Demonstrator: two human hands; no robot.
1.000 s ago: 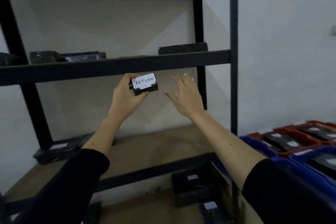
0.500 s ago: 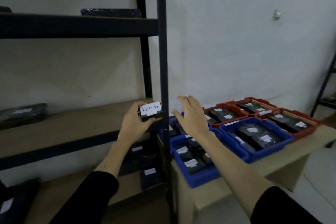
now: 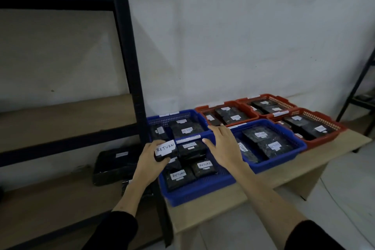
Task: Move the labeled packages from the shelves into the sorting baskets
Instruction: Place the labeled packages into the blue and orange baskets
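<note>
- Since half a second ago the head view has swung further right and down: the shelf rack has slid to the left edge, and the package in the left hand has gone from in front of the rack post to the near left corner of the near blue basket
- Head view, grip: left-hand fingers and thumb are curled round the package's left end, pinching it; the right hand hovers beside it over the same basket, fingers straight and slightly spread, holding nothing
- Head view, handling: small black-wrapped block carried easily in one hand, so likely light; it keeps its shape, so fairly stiff, though the glossy wrap may be slippery. Holding it across the short end or the two long sides looks best, leaving the label clear
- Head view, pose: its white label reading RETURN faces up and towards the camera; the long axis runs left to right, tilted slightly up at the right
- Head view, target: the basket below already holds packages marked RETURN, so it seems the matching place; it stands on the worktop with other blue and red baskets behind
</note>
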